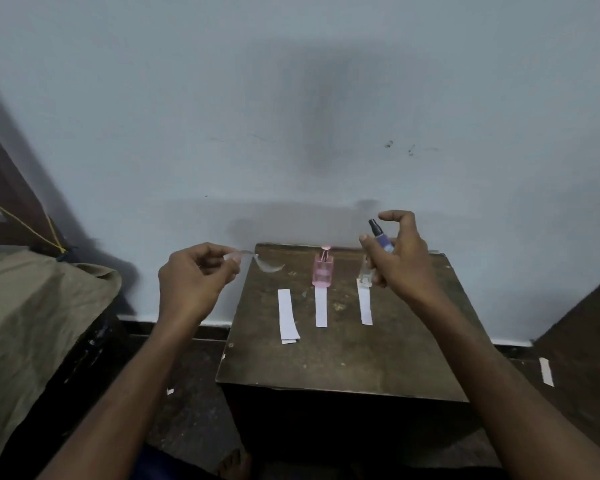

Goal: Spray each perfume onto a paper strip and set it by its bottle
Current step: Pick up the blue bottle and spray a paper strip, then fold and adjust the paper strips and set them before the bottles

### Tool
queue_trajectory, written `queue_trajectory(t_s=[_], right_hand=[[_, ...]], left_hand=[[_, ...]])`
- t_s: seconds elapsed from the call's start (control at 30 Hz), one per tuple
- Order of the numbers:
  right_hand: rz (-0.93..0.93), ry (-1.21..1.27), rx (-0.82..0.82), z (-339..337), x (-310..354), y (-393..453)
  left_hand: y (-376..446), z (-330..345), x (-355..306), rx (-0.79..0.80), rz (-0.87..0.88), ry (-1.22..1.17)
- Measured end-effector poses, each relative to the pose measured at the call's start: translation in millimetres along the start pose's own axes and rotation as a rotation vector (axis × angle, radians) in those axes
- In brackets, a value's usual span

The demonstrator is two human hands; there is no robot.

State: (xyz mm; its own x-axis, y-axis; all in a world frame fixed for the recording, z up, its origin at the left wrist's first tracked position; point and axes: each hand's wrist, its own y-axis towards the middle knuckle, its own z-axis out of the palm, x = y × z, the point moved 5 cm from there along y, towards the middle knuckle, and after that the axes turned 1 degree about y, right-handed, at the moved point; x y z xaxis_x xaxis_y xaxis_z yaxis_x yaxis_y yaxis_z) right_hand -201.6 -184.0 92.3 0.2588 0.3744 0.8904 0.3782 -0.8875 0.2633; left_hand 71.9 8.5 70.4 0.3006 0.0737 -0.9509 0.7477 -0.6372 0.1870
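Right hand (400,258) grips purple bottle (383,240), index lifted off nozzle. Left hand (191,280) pinches blurred strip (257,259) at 9 o'clock of the bottle, well apart. Risk: mist misses the strip, probably wetting laid strips (321,306) by pink bottle (323,270).

The tabletop (343,362) under my work is dark wood, matt, scuffed and scratched pale in places, and the three paper strips (321,308) lying on it are plain white and matt. In my right grip (397,251) I hold a glossy purple bottle (383,241) with a black plastic sprayer, while the pink bottle (323,270) and the clear bottle (365,273) look like smooth, see-through glass. The strip (257,262) pinched in my left grip (194,271) is thin paper, blurred; beside me lies rough, creased khaki cloth (32,306), and the wall (291,98) is matt paint, smudged.
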Motion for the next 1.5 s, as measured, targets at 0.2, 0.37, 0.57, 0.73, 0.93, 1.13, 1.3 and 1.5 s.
queue_trajectory(t_s=[0.2,0.37,0.57,0.73,0.93,1.13,1.3,1.5], right_hand=[[0.103,-0.045,-0.128,-40.2,-30.0,12.8],[0.099,-0.077,-0.093,-46.0,-47.8,11.9],[0.049,-0.103,-0.242,-59.0,-54.2,19.5],[0.043,-0.205,-0.278,-70.0,-58.8,21.2],[0.032,-0.282,-0.152,-67.3,-72.3,28.3],[0.021,-0.464,-0.016,-52.0,-88.9,32.4],[0.074,-0.532,-0.018,-47.5,-104.3,34.8],[0.074,-0.569,-0.03,-45.4,-110.1,35.7]], left_hand=[[-19.7,28.8,-31.5,0.033,0.185,0.144],[-24.2,39.5,-37.6,0.068,0.214,0.1],[-32.6,49.3,-55.0,0.445,0.109,-0.526],[-5.2,34.5,-16.4,0.134,0.147,0.503],[-10.3,32.5,-22.0,0.074,0.041,-0.031],[-12.4,34.8,-29.8,-0.016,0.186,-0.016],[-9.7,36.6,-31.2,-0.076,0.27,0.161],[-13.4,42.5,-34.0,0.019,0.318,0.099]])
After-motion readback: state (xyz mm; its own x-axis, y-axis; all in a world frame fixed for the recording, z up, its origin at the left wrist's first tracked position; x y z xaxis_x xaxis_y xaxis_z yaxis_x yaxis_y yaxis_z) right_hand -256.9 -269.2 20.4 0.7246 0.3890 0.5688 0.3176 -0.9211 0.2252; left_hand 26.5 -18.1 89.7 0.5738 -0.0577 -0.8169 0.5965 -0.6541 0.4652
